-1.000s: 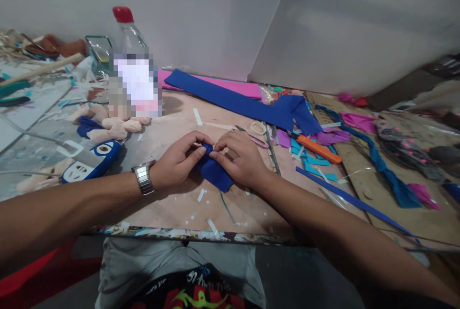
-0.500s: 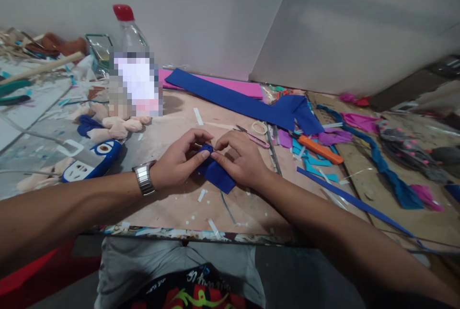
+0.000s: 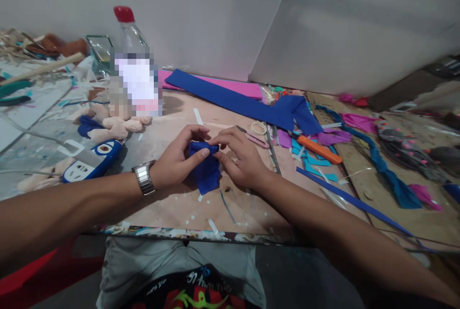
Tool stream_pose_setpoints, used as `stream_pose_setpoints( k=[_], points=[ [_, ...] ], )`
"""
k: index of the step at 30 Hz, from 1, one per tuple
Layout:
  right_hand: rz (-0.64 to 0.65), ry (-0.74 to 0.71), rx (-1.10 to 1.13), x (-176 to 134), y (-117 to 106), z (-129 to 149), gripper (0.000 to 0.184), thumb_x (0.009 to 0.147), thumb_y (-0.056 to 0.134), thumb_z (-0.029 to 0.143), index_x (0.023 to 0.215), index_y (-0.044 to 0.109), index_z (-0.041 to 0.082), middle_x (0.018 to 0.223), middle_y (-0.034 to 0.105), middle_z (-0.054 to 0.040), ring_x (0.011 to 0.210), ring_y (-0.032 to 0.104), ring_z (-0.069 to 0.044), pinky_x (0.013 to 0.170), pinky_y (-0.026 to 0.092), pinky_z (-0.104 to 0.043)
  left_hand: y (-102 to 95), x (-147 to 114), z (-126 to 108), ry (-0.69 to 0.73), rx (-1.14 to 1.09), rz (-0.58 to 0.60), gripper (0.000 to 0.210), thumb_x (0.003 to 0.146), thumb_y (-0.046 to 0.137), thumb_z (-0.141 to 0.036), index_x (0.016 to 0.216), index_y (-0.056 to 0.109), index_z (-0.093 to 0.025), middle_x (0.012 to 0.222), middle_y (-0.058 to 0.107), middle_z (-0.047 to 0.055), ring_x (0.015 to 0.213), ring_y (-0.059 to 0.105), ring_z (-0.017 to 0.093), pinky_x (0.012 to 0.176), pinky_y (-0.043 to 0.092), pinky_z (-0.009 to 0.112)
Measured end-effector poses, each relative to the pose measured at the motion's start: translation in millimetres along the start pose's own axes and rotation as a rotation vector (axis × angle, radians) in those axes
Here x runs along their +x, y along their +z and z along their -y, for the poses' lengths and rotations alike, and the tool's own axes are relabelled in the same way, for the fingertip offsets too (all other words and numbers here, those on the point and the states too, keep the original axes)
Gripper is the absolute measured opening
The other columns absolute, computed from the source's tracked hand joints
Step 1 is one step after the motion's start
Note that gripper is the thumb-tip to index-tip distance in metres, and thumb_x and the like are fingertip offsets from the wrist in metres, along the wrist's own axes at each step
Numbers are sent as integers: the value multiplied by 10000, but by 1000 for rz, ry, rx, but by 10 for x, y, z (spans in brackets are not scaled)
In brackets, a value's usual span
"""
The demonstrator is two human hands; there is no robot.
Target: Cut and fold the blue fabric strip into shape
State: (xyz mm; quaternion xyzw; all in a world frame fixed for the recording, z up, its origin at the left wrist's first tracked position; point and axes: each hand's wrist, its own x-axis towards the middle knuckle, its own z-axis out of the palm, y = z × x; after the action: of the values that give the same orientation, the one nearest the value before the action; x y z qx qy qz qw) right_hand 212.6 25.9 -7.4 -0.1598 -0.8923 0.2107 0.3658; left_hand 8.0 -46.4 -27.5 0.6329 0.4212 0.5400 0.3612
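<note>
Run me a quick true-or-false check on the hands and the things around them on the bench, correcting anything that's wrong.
1. The left hand and right hand both hold the same blue cloth. True.
2. The watch is on the right wrist. False: the watch is on the left wrist.
3. The orange tool lies to the right of both hands. True.
4. The bottle's cap is green. False: the cap is red.
5. The long blue strip lies underneath the pink strip. False: the long blue strip lies across the top of the pink strip.
6. A blue-and-white socket block sits to the left of the left hand. True.
</note>
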Motion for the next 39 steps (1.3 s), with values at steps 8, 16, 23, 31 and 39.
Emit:
stream_pose_setpoints(
  k=[8,16,23,31,39],
  points=[
    [-131,0,-3,20,-16,17,169,999,616,224,1161,653,253,1046,708,-70,928,647,-231,852,525,-433,4,42,5,-112,-89,-180,281,939,730,-372,1040,506,-236,994,532,5,803,544,127,701,487,246],
    [-163,26,-18,23,-30,34,166,1002,599,235,1154,662,263,1051,698,-78,946,648,-245,844,541,-451,-4,52,-67,-214,-186,-191,314,938,726,-458,872,517,-233,644,467,-53,496,413,101,473,330,243],
    [-233,52,7,21,-28,45,148,1016,584,246,1152,642,254,1076,685,-84,945,637,-233,849,539,-435,-27,39,-22,-262,-410,-106,280,930,739,-398,883,515,-236,655,490,-56,473,378,88,460,345,235],
    [-192,14,-6,18,-28,35,164,1017,563,242,1163,633,263,1066,682,-80,934,634,-238,846,544,-447,-33,42,3,-363,-457,-110,297,903,752,-444,927,555,-223,667,493,-57,478,410,82,439,339,208],
    [-203,13,12,15,-26,31,186,1012,575,204,1177,634,266,1078,669,-74,937,628,-227,867,537,-442,-33,59,2,-395,-443,-155,261,919,729,-424,884,573,-217,670,519,-49,505,443,87,462,381,208]
  ],
)
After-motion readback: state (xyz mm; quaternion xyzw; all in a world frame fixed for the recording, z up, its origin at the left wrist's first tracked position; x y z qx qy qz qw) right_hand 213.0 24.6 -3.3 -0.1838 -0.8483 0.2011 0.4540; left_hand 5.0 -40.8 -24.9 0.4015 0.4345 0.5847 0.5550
